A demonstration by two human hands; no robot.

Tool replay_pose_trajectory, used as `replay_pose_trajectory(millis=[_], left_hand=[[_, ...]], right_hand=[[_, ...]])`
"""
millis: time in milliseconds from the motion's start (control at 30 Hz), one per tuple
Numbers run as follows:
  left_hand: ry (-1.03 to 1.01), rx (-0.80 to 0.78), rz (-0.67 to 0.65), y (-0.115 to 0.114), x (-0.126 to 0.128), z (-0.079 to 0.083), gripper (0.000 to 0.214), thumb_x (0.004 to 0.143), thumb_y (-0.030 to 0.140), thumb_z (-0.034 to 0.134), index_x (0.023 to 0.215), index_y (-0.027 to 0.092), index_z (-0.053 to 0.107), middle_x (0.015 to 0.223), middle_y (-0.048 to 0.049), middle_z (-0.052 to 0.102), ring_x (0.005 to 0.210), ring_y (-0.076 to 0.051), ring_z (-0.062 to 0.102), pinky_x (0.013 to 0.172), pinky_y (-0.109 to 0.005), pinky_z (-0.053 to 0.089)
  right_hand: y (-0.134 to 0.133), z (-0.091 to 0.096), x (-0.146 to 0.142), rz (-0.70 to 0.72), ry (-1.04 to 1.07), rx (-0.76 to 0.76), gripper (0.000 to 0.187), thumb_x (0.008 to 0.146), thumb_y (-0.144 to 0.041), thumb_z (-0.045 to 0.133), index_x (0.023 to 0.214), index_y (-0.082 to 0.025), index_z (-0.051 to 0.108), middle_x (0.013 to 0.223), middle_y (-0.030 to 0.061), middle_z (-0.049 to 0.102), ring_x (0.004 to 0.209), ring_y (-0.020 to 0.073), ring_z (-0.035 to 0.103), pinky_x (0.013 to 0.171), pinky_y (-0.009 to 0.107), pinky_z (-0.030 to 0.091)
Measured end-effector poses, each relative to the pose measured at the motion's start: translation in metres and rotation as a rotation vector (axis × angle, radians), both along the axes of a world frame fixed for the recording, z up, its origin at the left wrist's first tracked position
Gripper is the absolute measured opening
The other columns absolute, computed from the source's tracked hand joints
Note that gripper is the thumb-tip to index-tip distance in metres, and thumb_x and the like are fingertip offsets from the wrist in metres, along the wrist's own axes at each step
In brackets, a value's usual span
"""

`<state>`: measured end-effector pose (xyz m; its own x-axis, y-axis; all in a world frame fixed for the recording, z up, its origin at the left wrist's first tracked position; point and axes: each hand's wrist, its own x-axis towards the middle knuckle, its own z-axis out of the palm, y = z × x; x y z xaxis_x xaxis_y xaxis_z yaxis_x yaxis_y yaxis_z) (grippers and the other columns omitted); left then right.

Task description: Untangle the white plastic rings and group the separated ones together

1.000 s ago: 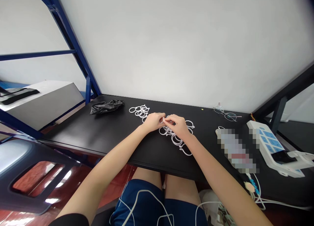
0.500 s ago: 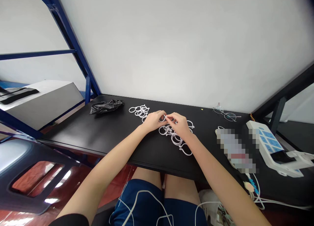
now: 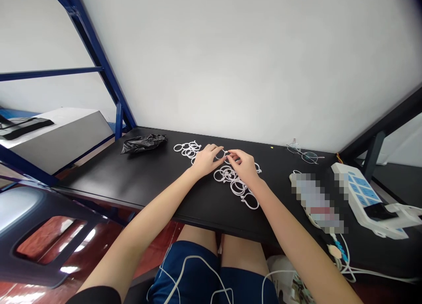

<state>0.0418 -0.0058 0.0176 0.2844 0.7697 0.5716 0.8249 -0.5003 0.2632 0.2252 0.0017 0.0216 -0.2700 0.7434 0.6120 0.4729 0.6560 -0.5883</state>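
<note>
Between my two hands, over the black desk, is a thin white ring (image 3: pixel 226 152) with a small knob at its joint. My left hand (image 3: pixel 206 160) grips the ring's left side between thumb and fingers. My right hand (image 3: pixel 243 166) pinches the knob end with thumb and forefinger. Just below my right hand lies a pile of similar white rings (image 3: pixel 237 188), partly covered by that hand. A second group of white rings (image 3: pixel 189 151) lies beyond my left hand, some of them linked or overlapping.
A crumpled black plastic bag (image 3: pixel 144 143) lies at the desk's left. On the right are eyeglasses (image 3: pixel 310 157), a blurred phone (image 3: pixel 314 203) on a cable, and a white power strip (image 3: pixel 358 187). A white wall (image 3: pixel 211 66) rises behind the desk (image 3: pixel 154 172).
My right hand has shifted slightly right, and its fingers have opened a little around the ring's knob. More of the held ring shows between my hands. The piles lie as before.
</note>
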Motion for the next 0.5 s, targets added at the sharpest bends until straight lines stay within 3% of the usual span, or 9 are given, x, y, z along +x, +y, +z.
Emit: replay_pose_trajectory(millis=[100,267,367,500], left_hand=[[0.089,-0.006,0.145,0.005,-0.005,-0.004,0.038,0.09,0.046,0.053,0.11,0.016,0.064,0.099,-0.0112,0.065,0.098,-0.026,0.056,0.086,-0.037,0.043],[0.205,-0.089,0.318,0.007,-0.013,-0.005,0.035,0.087,0.046,0.056,0.095,0.015,0.068,0.098,-0.0136,0.065,0.1,-0.031,0.054,0.09,-0.043,0.038],[0.259,-0.157,0.366,0.006,-0.014,-0.004,0.037,0.087,0.047,0.056,0.094,0.013,0.069,0.102,-0.0155,0.064,0.105,-0.032,0.052,0.094,-0.045,0.035],[0.263,-0.199,0.382,0.005,-0.013,-0.003,0.04,0.087,0.047,0.054,0.095,0.012,0.071,0.104,-0.017,0.063,0.107,-0.033,0.052,0.097,-0.045,0.034]], right_hand=[[-0.002,0.001,-0.001,0.01,-0.008,-0.059,0.014,0.082,-0.029,0.065,0.091,-0.02,0.068,0.084,0.0049,0.071,0.073,0.0185,0.065,0.059,0.03,0.052],[-0.008,0.003,-0.004,0.198,-0.187,-0.104,0.014,0.074,-0.034,0.075,0.076,-0.021,0.067,0.081,0.0029,0.07,0.08,0.0198,0.062,0.075,0.035,0.051],[-0.01,0.0,-0.006,0.273,-0.264,-0.135,0.014,0.074,-0.031,0.075,0.071,-0.021,0.066,0.079,0.0025,0.069,0.08,0.0196,0.061,0.079,0.036,0.048],[-0.008,-0.003,-0.006,0.271,-0.276,-0.155,0.01,0.076,-0.024,0.071,0.068,-0.021,0.065,0.077,0.002,0.068,0.081,0.0197,0.061,0.078,0.035,0.047]])
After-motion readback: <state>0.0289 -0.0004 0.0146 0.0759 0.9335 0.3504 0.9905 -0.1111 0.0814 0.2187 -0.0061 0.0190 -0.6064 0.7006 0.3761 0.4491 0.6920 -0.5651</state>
